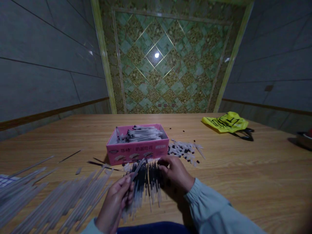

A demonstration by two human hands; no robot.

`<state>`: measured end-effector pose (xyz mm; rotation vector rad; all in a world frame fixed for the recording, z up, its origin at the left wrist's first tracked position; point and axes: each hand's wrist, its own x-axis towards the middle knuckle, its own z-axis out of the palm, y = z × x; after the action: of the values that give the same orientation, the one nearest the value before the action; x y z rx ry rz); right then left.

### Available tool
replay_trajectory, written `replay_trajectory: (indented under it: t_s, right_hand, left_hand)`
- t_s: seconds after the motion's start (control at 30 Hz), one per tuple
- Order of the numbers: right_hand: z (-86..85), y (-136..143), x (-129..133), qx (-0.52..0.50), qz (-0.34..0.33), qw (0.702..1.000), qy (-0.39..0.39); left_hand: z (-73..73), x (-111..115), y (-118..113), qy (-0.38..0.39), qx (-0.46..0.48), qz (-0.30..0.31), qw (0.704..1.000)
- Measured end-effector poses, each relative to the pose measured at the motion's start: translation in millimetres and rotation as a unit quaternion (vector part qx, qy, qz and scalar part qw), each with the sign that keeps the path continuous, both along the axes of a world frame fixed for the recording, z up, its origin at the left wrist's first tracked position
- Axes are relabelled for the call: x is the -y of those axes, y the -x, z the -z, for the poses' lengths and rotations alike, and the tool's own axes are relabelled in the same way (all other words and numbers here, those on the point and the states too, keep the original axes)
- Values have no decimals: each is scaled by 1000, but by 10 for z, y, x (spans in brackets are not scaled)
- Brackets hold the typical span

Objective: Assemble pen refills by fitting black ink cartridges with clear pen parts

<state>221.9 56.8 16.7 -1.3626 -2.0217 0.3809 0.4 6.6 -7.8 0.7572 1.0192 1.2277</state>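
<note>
My left hand pinches a thin translucent tube that slants up to the right, in front of a pink box. Beneath and beside it lies a bundle of dark, thin sticks with pale lower ends. My right hand is at the upper right of that bundle, its fingers curled together; whatever they hold is too small and dark to make out. Inside the pink box are many filled pale tubes with dark ends. Small clear and black caps lie scattered to the right of the box.
Long clear tubes are spread across the left of the wooden table. A few dark sticks lie behind them. A yellow bag with black handles sits at the back right, and a dark bowl at the right edge.
</note>
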Motion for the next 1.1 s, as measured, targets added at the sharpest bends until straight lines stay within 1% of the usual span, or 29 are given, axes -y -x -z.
replay_trajectory:
  t_s: [0.03,0.1,0.13,0.2,0.27,0.37,0.47,0.53,0.6,0.63,0.7,0.73,0.77,0.8,0.83,0.87,0.93,1.0,1.03,1.1]
  right_hand:
    - [-77,-64,-11,74,8,997,9]
    - [-215,-181,-19,203,9,978,39]
    - [-268,-225,-15,250,5,967,53]
    - [-331,-273,5,312,-5,947,73]
    - [-338,-275,27,344,-12,935,85]
    - [-275,-239,42,366,-12,927,84]
    - [-187,-219,34,366,-11,929,55]
    - [-146,-222,20,345,-13,938,35]
    - [-129,-219,0,285,-9,958,27]
    - [-125,-208,-12,235,-12,971,29]
    - [-115,-160,-32,88,-32,994,47]
    - [-104,-123,-38,1,-54,996,67]
    - [-86,-79,-42,-89,-80,989,91]
    - [-62,-33,-42,-175,-103,972,118]
    - [-33,11,-39,-256,-121,948,145]
    - [-1,51,-34,-328,-131,920,172]
    - [61,107,-22,-445,-129,856,230]
    - [105,129,-10,-523,-117,794,288]
    - [116,131,-4,-547,-114,770,309]
    - [122,129,10,-577,-112,739,330]
  left_hand:
    - [-14,7,-8,4,-3,-3,1000]
    - [-40,17,-21,10,-9,-7,1000]
    - [-50,19,-25,11,-12,-8,1000]
    - [-60,20,-26,10,-17,-8,1000]
    - [-62,19,-24,7,-23,-9,1000]
    - [-74,22,-26,10,-28,-13,999]
    - [-95,28,-38,9,-30,-12,999]
    - [-98,27,-42,1,-31,-8,999]
    - [-84,20,-39,-7,-33,-4,999]
    - [-73,16,-36,-10,-35,-1,999]
    - [-53,7,-28,-15,-42,4,999]
    - [-46,4,-24,-18,-44,7,999]
    - [-41,1,-22,-19,-46,8,999]
    - [-40,0,-19,-19,-48,10,999]
    - [-38,-1,-16,-20,-48,12,999]
    - [-36,-2,-13,-21,-48,15,999]
    - [-24,-7,-3,-21,-51,20,998]
    - [1,-15,8,-23,-63,26,997]
    - [14,-20,12,-23,-72,28,997]
    - [34,-25,12,-23,-96,36,994]
